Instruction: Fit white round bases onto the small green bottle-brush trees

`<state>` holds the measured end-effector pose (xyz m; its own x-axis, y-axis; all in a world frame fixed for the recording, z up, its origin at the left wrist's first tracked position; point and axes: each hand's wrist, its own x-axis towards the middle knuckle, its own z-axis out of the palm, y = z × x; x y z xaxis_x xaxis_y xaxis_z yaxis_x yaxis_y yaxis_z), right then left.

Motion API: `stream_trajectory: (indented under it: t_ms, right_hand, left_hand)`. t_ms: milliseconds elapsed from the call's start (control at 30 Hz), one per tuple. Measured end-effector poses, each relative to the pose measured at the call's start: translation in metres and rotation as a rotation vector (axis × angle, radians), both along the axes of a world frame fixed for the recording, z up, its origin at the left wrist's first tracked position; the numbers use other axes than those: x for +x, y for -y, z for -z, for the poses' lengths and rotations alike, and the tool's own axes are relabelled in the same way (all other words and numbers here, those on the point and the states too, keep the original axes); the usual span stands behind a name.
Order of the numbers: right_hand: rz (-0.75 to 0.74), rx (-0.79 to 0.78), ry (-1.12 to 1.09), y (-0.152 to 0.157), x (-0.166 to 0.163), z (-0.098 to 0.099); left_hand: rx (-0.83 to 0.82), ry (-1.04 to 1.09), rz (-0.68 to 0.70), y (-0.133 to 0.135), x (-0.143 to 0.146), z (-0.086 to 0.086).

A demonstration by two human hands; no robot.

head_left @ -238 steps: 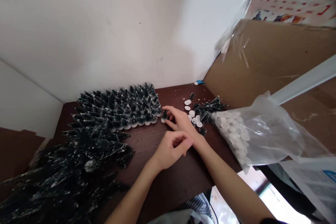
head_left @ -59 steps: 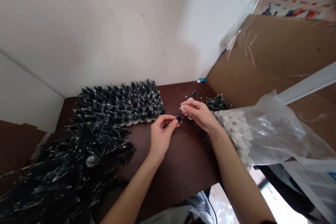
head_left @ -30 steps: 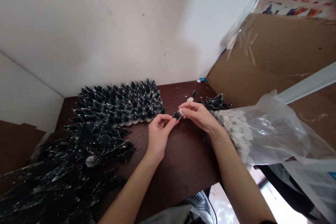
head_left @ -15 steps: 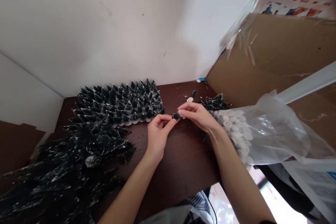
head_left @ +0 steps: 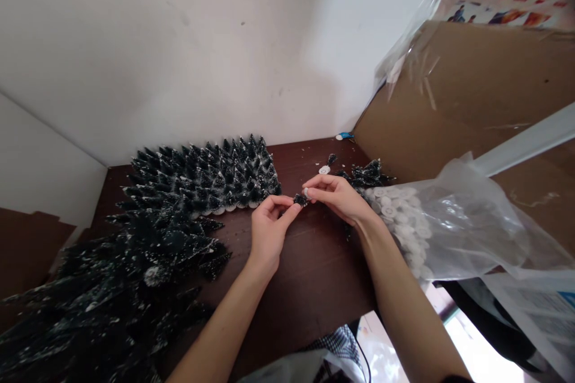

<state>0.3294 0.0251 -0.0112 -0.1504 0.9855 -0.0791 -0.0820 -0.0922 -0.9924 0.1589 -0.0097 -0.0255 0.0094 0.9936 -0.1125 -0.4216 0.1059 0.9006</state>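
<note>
My left hand (head_left: 269,231) pinches a tiny dark green frosted tree (head_left: 299,199) between thumb and fingers. My right hand (head_left: 338,196) meets it from the right and pinches a small white round base (head_left: 307,192) against the tree's bottom. Both hands hover just above the dark brown table (head_left: 309,275). Behind the left hand stand rows of upright little trees on white bases (head_left: 211,176).
A heap of loose trees without bases (head_left: 117,287) fills the near left. A clear plastic bag of white bases (head_left: 431,227) lies at the right, with a few trees (head_left: 369,173) and a loose base (head_left: 322,170) behind it. A cardboard box (head_left: 471,96) stands at the right.
7.9 s ago my right hand was setting a tree beside the rows. Since then both hands have come together, and the base has closed onto the tree's bottom.
</note>
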Motion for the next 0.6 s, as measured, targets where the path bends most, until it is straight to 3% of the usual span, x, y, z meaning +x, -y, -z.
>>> stream_trajectory:
  t_ms: [600]
  right_hand:
    - [-0.016, -0.019, 0.05, 0.0007, 0.0003, -0.0021]
  left_hand:
    - [-0.043, -0.017, 0.019, 0.0006, -0.0004, 0.0006]
